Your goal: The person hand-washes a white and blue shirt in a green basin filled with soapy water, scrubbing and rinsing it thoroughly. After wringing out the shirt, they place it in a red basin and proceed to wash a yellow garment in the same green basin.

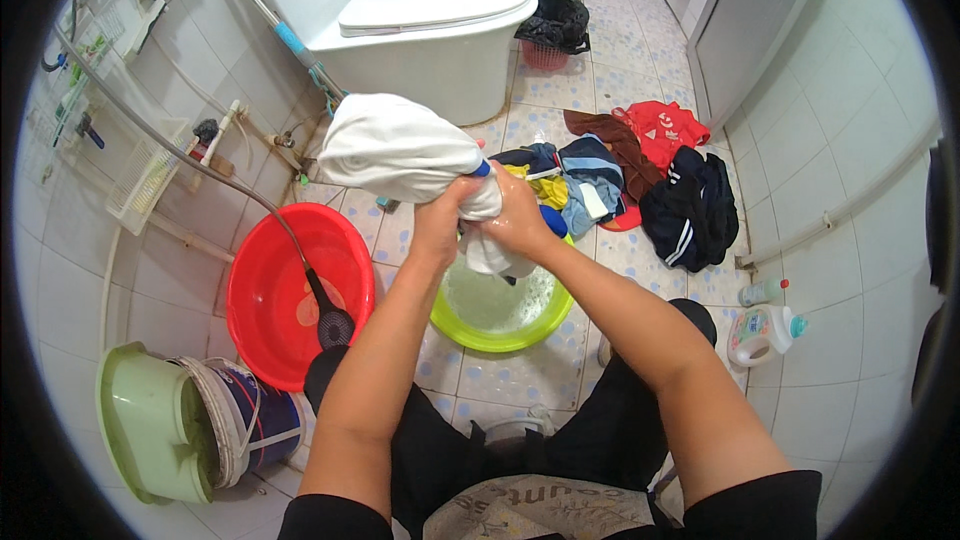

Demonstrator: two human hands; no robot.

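A bunched white garment with a bit of blue on it is held up in both my hands, over the near side of the toilet as I look down. My left hand grips its narrowed middle from the left. Close beside it, my right hand clasps the same twisted part and looks wet. A loose end of the cloth hangs below my hands, above a lime-green basin of cloudy, sudsy water. Part of the basin's far rim is hidden by my hands and the cloth.
At left stands a red basin with a black shower head in it. Clothes lie heaped on the tiles, a dark garment among them. Detergent bottles stand by the right wall. A bucket lies lower left.
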